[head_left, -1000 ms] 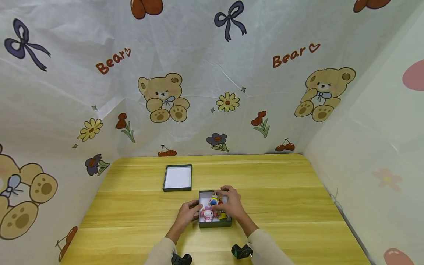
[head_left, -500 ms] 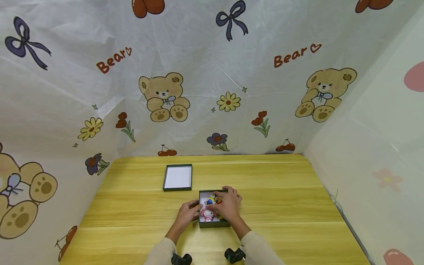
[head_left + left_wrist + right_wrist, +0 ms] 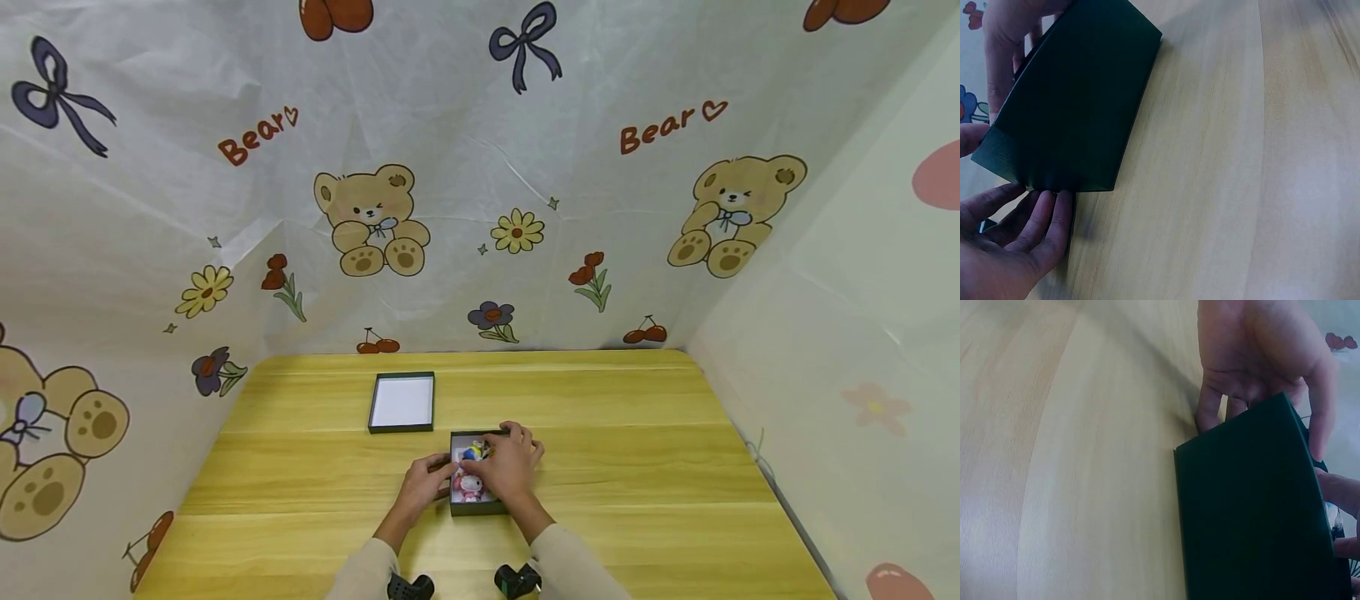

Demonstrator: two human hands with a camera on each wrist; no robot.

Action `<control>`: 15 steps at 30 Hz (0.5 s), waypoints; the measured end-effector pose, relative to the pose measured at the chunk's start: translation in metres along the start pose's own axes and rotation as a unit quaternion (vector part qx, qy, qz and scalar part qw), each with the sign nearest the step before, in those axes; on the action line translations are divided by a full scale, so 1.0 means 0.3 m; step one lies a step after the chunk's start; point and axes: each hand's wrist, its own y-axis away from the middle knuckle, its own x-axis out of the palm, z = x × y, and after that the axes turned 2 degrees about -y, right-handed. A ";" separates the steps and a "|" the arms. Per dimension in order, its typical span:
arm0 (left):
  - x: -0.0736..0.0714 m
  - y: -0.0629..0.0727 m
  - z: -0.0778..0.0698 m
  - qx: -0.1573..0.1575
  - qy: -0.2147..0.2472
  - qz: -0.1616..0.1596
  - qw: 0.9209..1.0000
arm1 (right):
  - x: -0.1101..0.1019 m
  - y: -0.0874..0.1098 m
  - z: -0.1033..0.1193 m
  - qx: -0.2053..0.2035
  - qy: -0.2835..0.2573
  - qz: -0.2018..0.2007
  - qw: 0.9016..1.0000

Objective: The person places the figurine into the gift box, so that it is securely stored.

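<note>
A shallow dark green box [image 3: 477, 509] with a white inside stands on the table before me. In it lie a pink and white figurine [image 3: 469, 487] with a bow and a yellow and blue figurine [image 3: 473, 452]. My left hand [image 3: 418, 488] grips the box's left wall, thumb over the rim and fingers [image 3: 1041, 225] along the outside. Over the right half of the box is my right hand [image 3: 512, 465], its thumb and index finger reaching in beside the figurines. It hides the box's right side, and I cannot tell whether it pinches a figurine.
Behind the box, to the left, the matching lid [image 3: 402, 402] lies with its white inside up. The yellow wooden table [image 3: 615, 467] ends at a bear-printed cloth [image 3: 442, 308] at the back. A cable [image 3: 765, 458] runs along the right edge.
My right hand has slid left across the box, covering more of its right side. The yellow and blue figurine has shifted left. My left hand stays at the left wall.
</note>
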 end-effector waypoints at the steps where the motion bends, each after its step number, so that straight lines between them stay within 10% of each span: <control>1: 0.000 0.000 0.000 0.000 0.000 0.000 1.000 | 0.001 0.000 0.002 0.003 0.001 0.000 1.000; 15: -0.002 0.013 -0.016 0.001 0.006 0.002 1.000 | 0.013 -0.008 0.006 0.013 0.021 0.003 1.000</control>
